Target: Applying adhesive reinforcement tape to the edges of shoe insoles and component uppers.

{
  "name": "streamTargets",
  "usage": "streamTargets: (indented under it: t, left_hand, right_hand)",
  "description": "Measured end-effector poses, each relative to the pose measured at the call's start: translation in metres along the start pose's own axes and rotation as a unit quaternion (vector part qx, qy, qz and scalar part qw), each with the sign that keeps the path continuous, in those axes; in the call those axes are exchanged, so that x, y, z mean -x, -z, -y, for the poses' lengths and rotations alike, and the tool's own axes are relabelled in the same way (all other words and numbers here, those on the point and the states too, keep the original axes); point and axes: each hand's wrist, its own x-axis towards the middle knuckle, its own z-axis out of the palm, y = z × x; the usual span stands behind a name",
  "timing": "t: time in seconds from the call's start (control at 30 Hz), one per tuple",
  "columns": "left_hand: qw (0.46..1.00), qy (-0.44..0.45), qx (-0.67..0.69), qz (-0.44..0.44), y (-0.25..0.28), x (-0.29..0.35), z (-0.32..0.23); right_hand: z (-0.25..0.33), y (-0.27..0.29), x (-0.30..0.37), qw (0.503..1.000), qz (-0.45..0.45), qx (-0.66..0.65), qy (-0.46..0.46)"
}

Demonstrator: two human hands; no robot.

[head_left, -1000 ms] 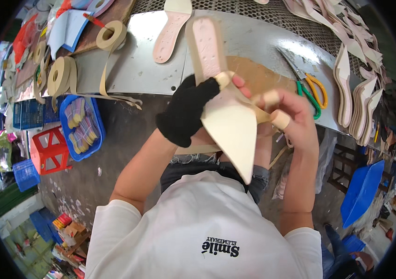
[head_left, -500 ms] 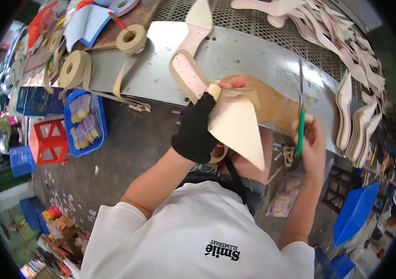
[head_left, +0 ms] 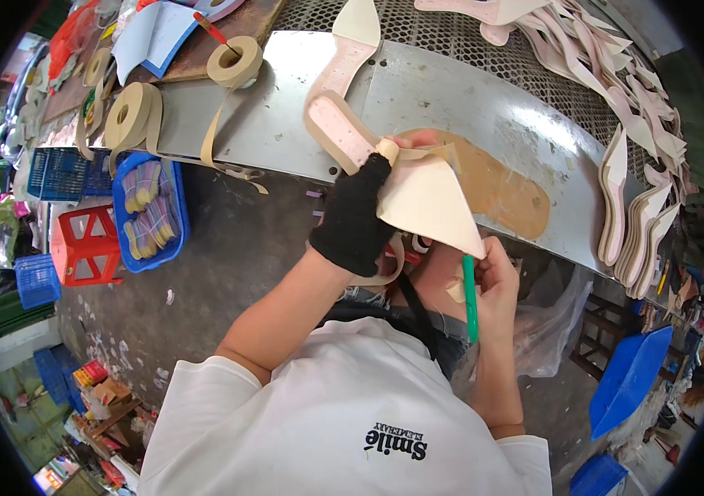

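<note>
- Insole (head_left: 424, 200), cream at its pointed toe and pink at the heel, is held above the person's lap and the near edge of a metal table (head_left: 302, 83); the toe points toward the lower right.
- Left hand (head_left: 356, 217), in a black fingerless glove, pinches the insole at its narrow middle, wrapped thumb on top and fingertips at the far edge. This grip probably steadies it while leaving the toe free.
- Right hand (head_left: 496, 285) is closed around the green-handled scissors (head_left: 471, 302), just beside the toe tip. The blades are hidden, so whether they are spread I cannot tell; being so near suggests working along that edge.
- Tan strip (head_left: 444, 154) shows by the left fingertips, perhaps kept there to stop it slipping.
- Half a second ago, the right hand and scissors were farther right, blades upward; now they are at the toe, and the brown pad's (head_left: 505, 186) right end is uncovered.
</note>
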Motion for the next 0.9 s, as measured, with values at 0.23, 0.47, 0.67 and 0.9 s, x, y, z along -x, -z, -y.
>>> streamTargets:
  t: [0.23,0.47,0.67,0.9]
  left_hand:
    - [0.962,-0.070,-0.264,-0.019,0.004,-0.007,-0.004]
    - [0.917,-0.091,-0.388,-0.005,-0.019,0.003,0.008]
    - [0.900,-0.097,-0.425,0.004,-0.018,-0.004,0.007]
    - [0.845,-0.221,-0.487,0.020,-0.012,-0.016,0.012]
  right_hand:
    - [0.006,0.058,-0.036,0.930,-0.103,0.335,0.110]
    - [0.043,0.028,-0.066,0.992,0.084,-0.019,-0.094]
    - [0.028,0.023,-0.064,0.989,0.117,0.067,0.058]
    - [0.043,0.024,-0.072,0.983,0.111,0.129,0.064]
